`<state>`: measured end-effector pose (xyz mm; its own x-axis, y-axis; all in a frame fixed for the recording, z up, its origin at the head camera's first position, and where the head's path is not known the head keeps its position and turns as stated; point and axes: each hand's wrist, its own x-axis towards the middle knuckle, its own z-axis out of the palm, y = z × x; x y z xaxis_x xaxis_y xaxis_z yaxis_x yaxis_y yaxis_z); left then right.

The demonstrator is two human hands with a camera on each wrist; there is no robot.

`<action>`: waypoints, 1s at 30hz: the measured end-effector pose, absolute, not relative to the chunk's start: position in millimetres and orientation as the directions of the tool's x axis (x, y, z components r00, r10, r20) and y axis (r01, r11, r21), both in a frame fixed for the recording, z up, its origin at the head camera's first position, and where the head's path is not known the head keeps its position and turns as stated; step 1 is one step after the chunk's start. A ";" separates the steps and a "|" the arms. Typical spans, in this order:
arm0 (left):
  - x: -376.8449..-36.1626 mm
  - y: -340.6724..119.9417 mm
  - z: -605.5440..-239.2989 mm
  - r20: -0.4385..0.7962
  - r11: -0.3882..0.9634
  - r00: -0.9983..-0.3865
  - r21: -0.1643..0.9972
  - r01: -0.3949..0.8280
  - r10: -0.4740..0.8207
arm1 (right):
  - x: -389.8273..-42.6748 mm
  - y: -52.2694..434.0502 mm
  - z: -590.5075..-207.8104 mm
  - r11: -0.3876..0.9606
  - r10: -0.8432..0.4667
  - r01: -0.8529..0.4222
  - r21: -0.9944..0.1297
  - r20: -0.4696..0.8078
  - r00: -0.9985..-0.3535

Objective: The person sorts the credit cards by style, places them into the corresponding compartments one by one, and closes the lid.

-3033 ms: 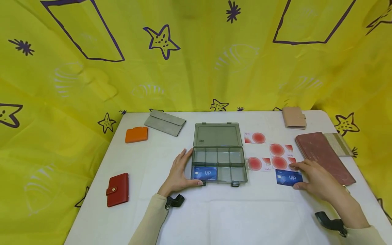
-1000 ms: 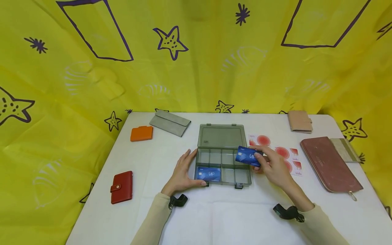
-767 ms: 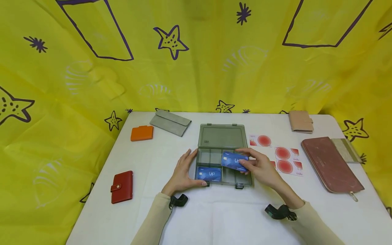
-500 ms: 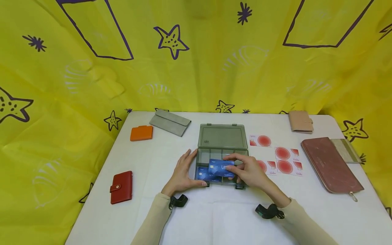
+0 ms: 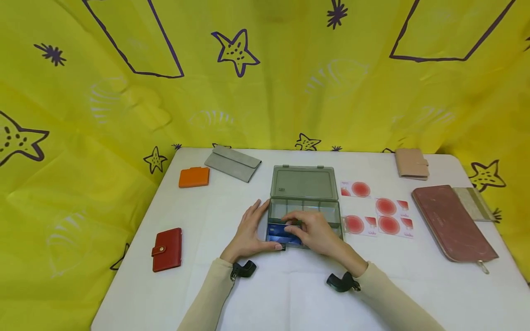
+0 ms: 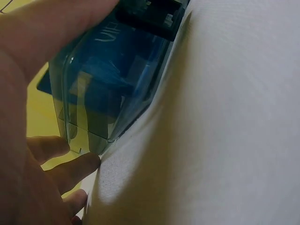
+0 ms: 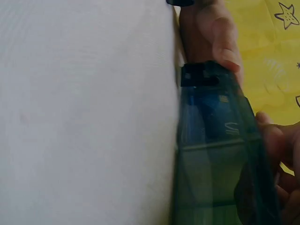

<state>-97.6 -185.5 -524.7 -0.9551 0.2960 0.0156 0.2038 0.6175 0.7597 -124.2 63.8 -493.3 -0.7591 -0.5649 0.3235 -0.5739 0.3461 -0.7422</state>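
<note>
Cream long sleeves (image 5: 207, 299) reach both wrists (each wearing a black clip-like mount (image 5: 243, 269)).

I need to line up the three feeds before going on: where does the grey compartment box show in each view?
Head: the grey compartment box lies mid-table, lid open, between both hands.
Left wrist: its clear wall fills the upper left, blue card behind it.
Right wrist: its front wall runs down the right half.
Shared landmark: the blue VIP card inside, seen through the wall in both wrist views.
</note>
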 end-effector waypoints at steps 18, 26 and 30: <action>-100.1 -181.9 -522.3 0.023 0.614 -0.951 0.759 0.217 0.307 | -122.0 82.7 -489.5 0.482 -0.510 -0.695 -0.533 0.474 -0.717; -98.6 -182.5 -523.3 0.013 0.615 -0.955 0.762 0.203 0.298 | -142.1 165.3 -480.6 0.559 -0.373 -0.538 -0.631 0.389 -0.842; -97.6 -183.9 -524.3 0.012 0.618 -0.957 0.761 0.196 0.289 | -144.5 208.3 -481.4 0.634 -0.395 -0.457 -0.624 0.247 -0.885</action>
